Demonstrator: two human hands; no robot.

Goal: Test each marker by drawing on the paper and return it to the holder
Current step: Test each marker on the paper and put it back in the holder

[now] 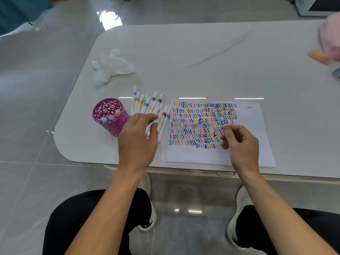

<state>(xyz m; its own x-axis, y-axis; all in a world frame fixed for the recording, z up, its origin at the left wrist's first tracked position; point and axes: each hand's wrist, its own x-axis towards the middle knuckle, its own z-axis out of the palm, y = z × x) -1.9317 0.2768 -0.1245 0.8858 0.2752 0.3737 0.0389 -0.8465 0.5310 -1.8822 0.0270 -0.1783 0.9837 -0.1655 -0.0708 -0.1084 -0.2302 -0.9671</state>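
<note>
A purple perforated holder (110,115) stands on the white table (202,57), with two markers leaning inside it. To its right lies a row of several white markers (147,105) with coloured bands. My left hand (137,140) rests over the near end of that row, fingers spread and touching the markers; I cannot see a marker gripped in it. White paper (246,148), filled with rows of coloured squiggles, lies to the right. My right hand (239,142) hovers over the paper with fingers loosely curled and no marker visible in it.
A crumpled white tissue (110,67) lies behind the holder. At the far right edge are a blurred pink shape (329,37) and an orange-yellow object (317,56). The table's near edge runs just below the paper, with my knees and shoes under it.
</note>
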